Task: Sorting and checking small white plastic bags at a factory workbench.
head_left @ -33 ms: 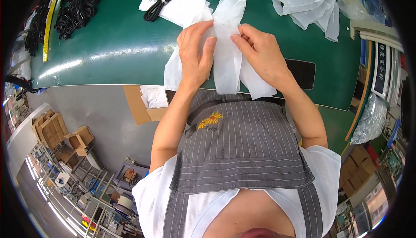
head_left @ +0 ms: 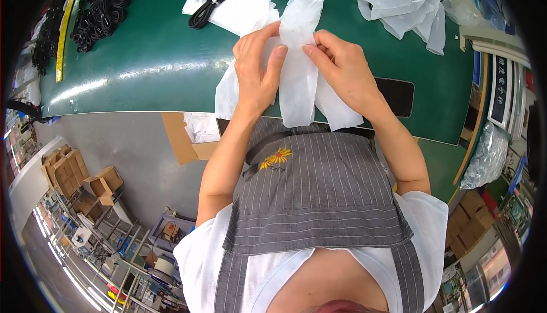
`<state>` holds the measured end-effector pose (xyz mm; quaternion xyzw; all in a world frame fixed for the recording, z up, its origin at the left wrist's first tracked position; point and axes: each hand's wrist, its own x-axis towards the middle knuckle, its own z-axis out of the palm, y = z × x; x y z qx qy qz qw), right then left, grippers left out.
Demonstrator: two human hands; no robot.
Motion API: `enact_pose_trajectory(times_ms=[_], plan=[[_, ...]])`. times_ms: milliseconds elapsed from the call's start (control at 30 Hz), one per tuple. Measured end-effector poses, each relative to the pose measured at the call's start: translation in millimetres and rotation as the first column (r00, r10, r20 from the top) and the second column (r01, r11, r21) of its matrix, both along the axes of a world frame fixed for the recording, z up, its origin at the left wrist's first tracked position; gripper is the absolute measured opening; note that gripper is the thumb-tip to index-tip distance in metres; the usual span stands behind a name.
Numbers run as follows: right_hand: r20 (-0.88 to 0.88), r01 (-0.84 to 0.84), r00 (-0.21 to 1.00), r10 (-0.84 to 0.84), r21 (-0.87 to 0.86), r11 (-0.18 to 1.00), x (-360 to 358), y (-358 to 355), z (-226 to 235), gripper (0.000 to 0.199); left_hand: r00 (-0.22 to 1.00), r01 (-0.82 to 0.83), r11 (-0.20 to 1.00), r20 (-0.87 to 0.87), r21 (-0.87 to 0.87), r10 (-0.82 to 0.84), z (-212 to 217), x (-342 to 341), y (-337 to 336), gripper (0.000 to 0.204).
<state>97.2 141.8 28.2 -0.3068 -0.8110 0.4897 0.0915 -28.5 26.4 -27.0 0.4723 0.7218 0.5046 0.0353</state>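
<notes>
A narrow white translucent plastic bag stands out lengthwise between my two hands, its lower end hanging at the table's front edge. Its left edge is held by my left hand, whose thumb and index fingertip are some way apart. At the right edge, my right hand pinches the bag between thumb and bent fingers. More white bags lie under my hands, and their ends fan out on both sides. The fingertips behind the film are partly hidden.
A coiled black cable rests on white bags at the back. Black cable bundles lie far left beside a yellow strip. Piled white bags sit back right. A dark phone is by my right wrist. An open carton stands below the edge.
The bag's lower end has dropped slightly and spread a little wider. Both hands stay almost in the same place.
</notes>
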Motion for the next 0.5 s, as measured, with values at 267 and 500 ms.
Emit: enact_pose_trajectory(times_ms=[267, 500], plan=[[-0.246, 0.024, 0.966, -0.085, -0.241, 0.97, 6.7, 9.1, -16.2, 0.022, 0.53, 0.231, 0.97, 0.827, 0.074, -0.189, 45.8, -8.6, 21.9, 0.022], [-0.256, 0.253, 0.924, -0.284, -0.146, 0.956, 1.9, 2.0, -19.0, 0.018, 0.363, 0.02, 0.988, 0.919, 0.156, -0.153, 40.9, 5.0, 36.2, 0.011]])
